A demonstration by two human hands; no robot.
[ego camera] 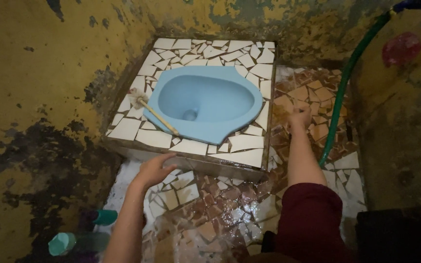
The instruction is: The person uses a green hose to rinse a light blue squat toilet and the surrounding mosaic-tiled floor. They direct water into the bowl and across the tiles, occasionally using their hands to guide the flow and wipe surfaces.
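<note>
A light blue squat toilet pan (205, 100) is set in a raised platform (239, 157) of broken white tiles. A toilet brush (153, 112) with a wooden handle lies across the pan's left rim. My left hand (153, 170) rests open on the platform's front edge, holding nothing. My right hand (299, 118), in a dark red sleeve, reaches out over the brown tiled floor right of the platform, fingers curled; I cannot tell whether it holds anything.
A green hose (343, 90) runs down the right wall to the wet brown mosaic floor (220, 204). Two teal-capped bottles (62, 242) stand at lower left. Stained yellow walls (49, 73) close in on both sides. A red round object (401, 48) hangs on the right wall.
</note>
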